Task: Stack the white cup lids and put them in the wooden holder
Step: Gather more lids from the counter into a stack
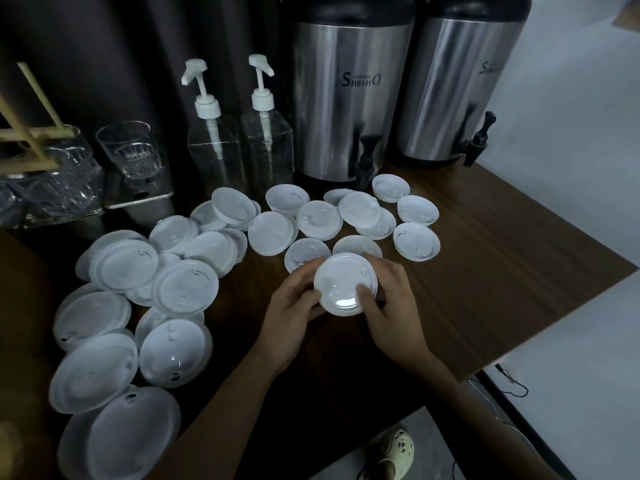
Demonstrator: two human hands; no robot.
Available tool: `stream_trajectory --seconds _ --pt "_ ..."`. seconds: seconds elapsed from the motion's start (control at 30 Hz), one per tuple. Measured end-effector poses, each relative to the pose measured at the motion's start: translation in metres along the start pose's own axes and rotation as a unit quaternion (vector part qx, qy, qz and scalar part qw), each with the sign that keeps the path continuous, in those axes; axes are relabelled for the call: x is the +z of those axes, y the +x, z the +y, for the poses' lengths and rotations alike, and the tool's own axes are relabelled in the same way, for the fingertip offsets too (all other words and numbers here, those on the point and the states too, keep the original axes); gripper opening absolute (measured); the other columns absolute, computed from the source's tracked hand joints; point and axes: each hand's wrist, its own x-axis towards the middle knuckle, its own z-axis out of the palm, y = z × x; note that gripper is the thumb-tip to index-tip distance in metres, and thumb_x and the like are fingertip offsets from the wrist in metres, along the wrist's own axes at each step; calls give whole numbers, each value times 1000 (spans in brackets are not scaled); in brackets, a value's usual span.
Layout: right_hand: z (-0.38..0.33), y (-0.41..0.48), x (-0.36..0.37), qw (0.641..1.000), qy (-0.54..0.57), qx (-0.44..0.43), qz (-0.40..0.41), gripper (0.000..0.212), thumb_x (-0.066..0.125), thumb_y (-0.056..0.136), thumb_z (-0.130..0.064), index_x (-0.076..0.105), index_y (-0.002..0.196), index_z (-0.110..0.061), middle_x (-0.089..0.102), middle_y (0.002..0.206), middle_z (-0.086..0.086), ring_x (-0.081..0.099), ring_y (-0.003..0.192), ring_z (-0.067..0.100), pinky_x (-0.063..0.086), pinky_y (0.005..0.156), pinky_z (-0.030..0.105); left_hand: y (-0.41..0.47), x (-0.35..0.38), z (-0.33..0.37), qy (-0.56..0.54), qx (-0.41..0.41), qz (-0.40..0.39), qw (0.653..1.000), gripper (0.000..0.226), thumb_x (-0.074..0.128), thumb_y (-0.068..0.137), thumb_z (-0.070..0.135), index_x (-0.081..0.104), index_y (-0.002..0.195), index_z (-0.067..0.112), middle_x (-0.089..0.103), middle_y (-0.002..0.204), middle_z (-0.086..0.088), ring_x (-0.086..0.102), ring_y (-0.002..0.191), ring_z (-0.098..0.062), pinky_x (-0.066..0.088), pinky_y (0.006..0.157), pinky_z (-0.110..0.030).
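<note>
Both hands hold one white lid [344, 284] just above the table [485, 271], near the middle of the scene. The left hand [294, 306] curls its fingers round the lid's left edge. The right hand [391, 306] grips the right edge, its thumb pressed on the lid's near top and its other fingers wrapped behind the rim. Whether more lids sit under it, I cannot tell.

The loose lids [187, 287] lie scattered over the table in two rough groups. The larger group spreads from the near left corner toward the centre, many overlapping. A smaller cluster lies just beyond the hands, in front of the urns [349, 98]. Some lie dome up, others rim up.

The holder [34, 134] (only some pale wooden bars show) stands at the far left edge, well apart from the held lid. A glass [128, 150] stands to its right on a metal tray [138, 199]. Two clear pump bottles [214, 147] stand between the glass and the two steel urns, which line the far side with black taps facing near. A shoe [398, 452] shows on the floor below the table's near edge.
</note>
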Motion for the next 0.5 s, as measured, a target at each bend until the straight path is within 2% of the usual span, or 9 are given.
stream_trajectory --seconds 0.07,0.17,0.23,0.33,0.4,0.5 --pt "0 3 0 1000 -18 14 4 47 46 104 -43 52 148 -26 52 138 -4 50 119 -10 38 92 0 0 0 0 12 4 -12 1000 49 53 101 -6 66 133 29 72 133 4 66 127 -19 59 100 -41" --pt "-2 11 -3 999 -27 6 -19 42 45 109 -27 51 151 -25 51 135 -4 52 118 -5 35 94 0 0 -1 0 15 5 -22 1000 49 56 98 -8 66 136 22 72 132 1 68 125 -20 59 100 -41" --pt "-4 17 -5 999 -34 -3 -42 41 43 111 -20 51 150 -26 53 139 -2 52 124 4 37 103 9 0 -2 -1 14 5 -25 1000 50 55 97 -10 66 135 19 73 132 1 68 124 -20 60 98 -41" --pt "-7 24 -5 997 -42 -31 -64 39 42 110 -22 56 147 -24 57 144 1 52 132 12 43 112 28 1 -2 -1 10 5 -22 1000 49 51 98 -11 68 132 21 73 130 3 68 124 -19 60 95 -38" --pt "-10 27 -5 997 -33 -35 -61 36 48 109 -23 58 144 -24 62 140 -2 56 127 8 46 109 28 1 -2 -1 2 1 -15 1000 49 49 100 -9 70 129 24 73 130 4 67 125 -19 60 93 -36" --pt "-14 30 -9 998 48 19 -44 41 66 101 -22 57 141 -27 68 127 -11 63 113 2 53 95 19 1 -2 -1 -7 1 -9 1000 53 47 101 -8 72 125 33 72 132 3 66 127 -21 59 94 -37"
